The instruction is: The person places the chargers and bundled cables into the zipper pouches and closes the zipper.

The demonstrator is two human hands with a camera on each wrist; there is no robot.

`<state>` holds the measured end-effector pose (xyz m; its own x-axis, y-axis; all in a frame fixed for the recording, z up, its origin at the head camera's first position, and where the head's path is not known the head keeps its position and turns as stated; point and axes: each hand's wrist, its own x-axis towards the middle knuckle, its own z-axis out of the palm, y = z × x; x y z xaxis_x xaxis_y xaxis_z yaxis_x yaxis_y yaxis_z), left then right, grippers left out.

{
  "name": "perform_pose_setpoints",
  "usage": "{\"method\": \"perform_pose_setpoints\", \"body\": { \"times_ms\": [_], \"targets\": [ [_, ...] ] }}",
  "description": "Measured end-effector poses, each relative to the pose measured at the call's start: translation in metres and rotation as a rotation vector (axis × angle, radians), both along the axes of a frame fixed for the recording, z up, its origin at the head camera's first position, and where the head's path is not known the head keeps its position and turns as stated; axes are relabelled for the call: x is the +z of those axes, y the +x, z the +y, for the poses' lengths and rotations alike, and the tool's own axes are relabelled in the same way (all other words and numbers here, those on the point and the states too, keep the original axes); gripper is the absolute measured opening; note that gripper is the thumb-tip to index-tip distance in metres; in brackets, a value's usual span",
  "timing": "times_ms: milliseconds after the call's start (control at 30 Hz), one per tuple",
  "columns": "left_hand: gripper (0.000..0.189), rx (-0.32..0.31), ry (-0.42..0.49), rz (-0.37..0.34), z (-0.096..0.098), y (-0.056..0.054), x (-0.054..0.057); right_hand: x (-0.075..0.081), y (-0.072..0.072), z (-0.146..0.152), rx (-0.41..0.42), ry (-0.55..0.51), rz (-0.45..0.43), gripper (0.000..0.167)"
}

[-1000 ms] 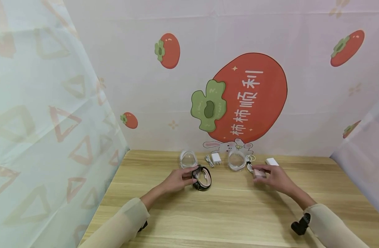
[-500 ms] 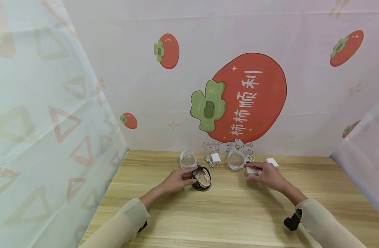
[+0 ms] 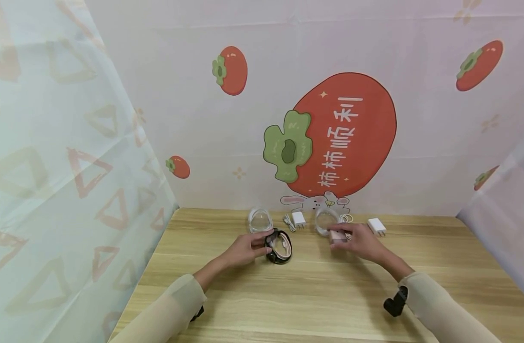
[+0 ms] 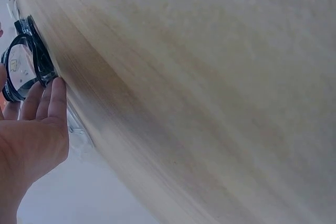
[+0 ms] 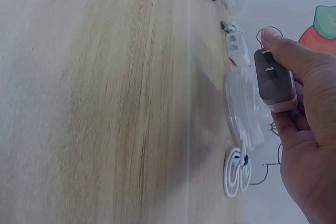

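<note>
My left hand [image 3: 243,249] grips the left edge of a black looped band [image 3: 281,261] with a pale pink cable-like coil [image 3: 289,248] inside it. In the left wrist view, fingertips meet the underside of the black loops [image 4: 44,51]. Between thumb and fingers, my right hand [image 3: 361,242] pinches a small pinkish charger [image 3: 337,237]. Two port slots show on the charger's face [image 5: 274,81] in the right wrist view. It is held in front of the right clear plastic ring [image 3: 318,226], overlapping its lower edge in the head view.
Along the back of the wooden table [image 3: 253,305] lie another clear ring [image 3: 252,223], a bundled light cable [image 3: 289,222], a white plug charger [image 3: 299,218], a coiled white cable [image 3: 347,218] and a second white charger [image 3: 376,225]. A printed cloth backdrop [image 3: 227,124] stands behind.
My right hand has moved left with the pinkish charger, from near the right white charger, past the coiled white cable, to the clear ring. The left hand has stayed in place.
</note>
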<state>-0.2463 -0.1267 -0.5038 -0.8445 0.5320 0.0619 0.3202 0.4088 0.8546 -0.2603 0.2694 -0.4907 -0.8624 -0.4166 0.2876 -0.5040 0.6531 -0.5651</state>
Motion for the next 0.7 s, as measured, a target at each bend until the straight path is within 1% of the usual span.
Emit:
{"method": "perform_pose_setpoints", "body": {
  "times_ms": [100,200,333,467,567,700],
  "targets": [
    [0.057,0.001,0.003,-0.005,0.000,0.000,0.000,0.002,-0.001,-0.004,0.016,-0.005,0.028,0.049],
    [0.058,0.004,0.000,-0.005,0.000,0.000,0.000,0.003,-0.002,-0.009,0.020,-0.002,0.032,0.049],
    [0.057,0.006,0.001,-0.002,0.000,0.000,0.002,0.005,-0.003,-0.015,0.028,-0.007,-0.014,0.051],
    [0.058,-0.002,0.013,-0.010,0.000,0.000,0.002,0.007,-0.003,-0.022,0.055,-0.033,-0.066,0.051],
    [0.058,-0.006,0.015,-0.011,0.000,0.001,0.002,0.007,-0.002,-0.028,0.076,-0.050,-0.077,0.051],
    [0.058,-0.007,0.015,-0.012,0.001,0.001,0.003,0.007,0.000,-0.033,0.090,-0.058,-0.070,0.052]
  ]
}}
